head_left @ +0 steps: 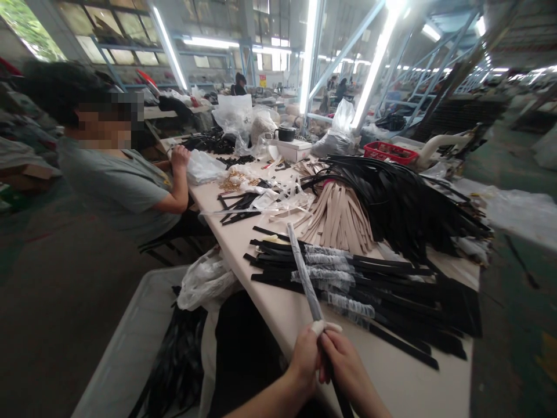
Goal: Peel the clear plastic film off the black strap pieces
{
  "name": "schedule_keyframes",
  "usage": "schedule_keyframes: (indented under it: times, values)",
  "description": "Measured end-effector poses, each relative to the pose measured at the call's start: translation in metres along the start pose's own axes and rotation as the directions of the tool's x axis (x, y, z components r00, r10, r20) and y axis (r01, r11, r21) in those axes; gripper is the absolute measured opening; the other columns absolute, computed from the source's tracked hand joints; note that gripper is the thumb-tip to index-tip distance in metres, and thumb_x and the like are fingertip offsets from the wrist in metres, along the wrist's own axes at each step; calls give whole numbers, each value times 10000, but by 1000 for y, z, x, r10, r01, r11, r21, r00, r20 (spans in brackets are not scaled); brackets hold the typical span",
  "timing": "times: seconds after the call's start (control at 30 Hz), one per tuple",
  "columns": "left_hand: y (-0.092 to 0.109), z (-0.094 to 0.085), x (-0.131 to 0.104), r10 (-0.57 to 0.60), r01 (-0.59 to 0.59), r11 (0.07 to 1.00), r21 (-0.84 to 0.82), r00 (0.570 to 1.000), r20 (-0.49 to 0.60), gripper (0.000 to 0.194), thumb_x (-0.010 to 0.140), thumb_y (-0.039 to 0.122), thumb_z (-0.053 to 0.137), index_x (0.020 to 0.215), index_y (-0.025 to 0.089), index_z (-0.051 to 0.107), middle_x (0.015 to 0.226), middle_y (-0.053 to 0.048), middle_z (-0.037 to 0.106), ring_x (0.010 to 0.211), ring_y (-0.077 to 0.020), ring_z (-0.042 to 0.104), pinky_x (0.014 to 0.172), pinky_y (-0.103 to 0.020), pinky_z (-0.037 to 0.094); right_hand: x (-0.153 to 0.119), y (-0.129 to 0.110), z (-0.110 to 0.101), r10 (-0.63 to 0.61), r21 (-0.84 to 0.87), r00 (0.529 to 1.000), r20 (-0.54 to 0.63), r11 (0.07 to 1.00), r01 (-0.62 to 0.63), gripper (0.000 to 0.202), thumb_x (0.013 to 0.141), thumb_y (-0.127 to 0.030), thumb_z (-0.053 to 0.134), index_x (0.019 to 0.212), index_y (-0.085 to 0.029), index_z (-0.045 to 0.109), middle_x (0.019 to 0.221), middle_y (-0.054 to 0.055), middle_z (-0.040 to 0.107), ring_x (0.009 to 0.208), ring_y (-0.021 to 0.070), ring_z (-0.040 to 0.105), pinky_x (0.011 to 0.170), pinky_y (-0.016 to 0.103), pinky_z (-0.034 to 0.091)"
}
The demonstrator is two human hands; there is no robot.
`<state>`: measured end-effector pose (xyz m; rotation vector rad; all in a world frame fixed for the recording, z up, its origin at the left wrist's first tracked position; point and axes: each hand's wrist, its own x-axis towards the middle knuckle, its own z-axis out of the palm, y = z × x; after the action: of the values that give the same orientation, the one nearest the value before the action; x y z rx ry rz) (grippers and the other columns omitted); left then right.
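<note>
Both my hands grip one long black strap (340, 397) above the near table edge. A clear plastic sleeve (303, 271) covers its far part, which points away and slightly left. My left hand (304, 353) is closed around it, with a white covering on the fingertip. Close beside it, my right hand (342, 355) is closed on the strap too, also with white on a fingertip. Just beyond lie several black straps (391, 309), some with crinkled plastic around their middles.
Beige strips (339, 217) and a big heap of black straps (400, 197) cover the far right. A red basket (389, 152) stands behind them. A co-worker (117, 168) sits at the left side of the table (243, 273). Below, a translucent bin (126, 325) holds black strips.
</note>
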<state>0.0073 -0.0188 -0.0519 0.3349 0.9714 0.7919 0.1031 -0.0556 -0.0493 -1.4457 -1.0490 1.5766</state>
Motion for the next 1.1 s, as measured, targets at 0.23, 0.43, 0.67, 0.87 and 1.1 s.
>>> schedule_keyframes:
  times: [0.23,0.43,0.67,0.87,1.1]
  values:
    - [15,2,9,106,-106,994,-19,994,10,398,833,499,555,955,132,648,807,-103,704,593,-169,642,537,-259,476,0,2,1,49,72,999,-1,996,-49,576,865,-700,469,809,-139,584,519,23,628,323,96,492,335,187,313]
    - [16,5,2,217,-218,976,0,974,-63,386,823,474,579,947,118,663,851,-115,701,658,-180,659,605,-279,502,-8,0,0,94,104,994,58,990,-99,610,821,-737,503,842,-135,596,556,35,645,380,129,567,371,208,384]
    - [-6,3,3,99,-97,995,31,991,-84,466,805,546,557,990,131,661,659,-40,644,380,-105,480,406,-237,364,0,-1,0,0,-49,997,-81,999,-4,602,870,-712,448,688,-152,569,456,-6,550,336,92,478,347,192,324]
    - [29,6,23,63,-70,994,-85,995,-75,434,818,482,536,1056,132,634,911,-128,717,696,-198,677,645,-306,514,-1,6,4,106,-19,993,-52,994,-107,634,847,-752,433,845,-142,605,493,8,614,297,87,449,320,184,271]
    - [-12,5,13,93,-89,995,38,988,-127,335,782,402,565,990,151,643,812,-94,708,584,-185,637,509,-262,439,2,1,0,-20,-129,989,-149,992,1,610,845,-742,445,694,-170,591,495,18,591,371,126,508,380,233,374]
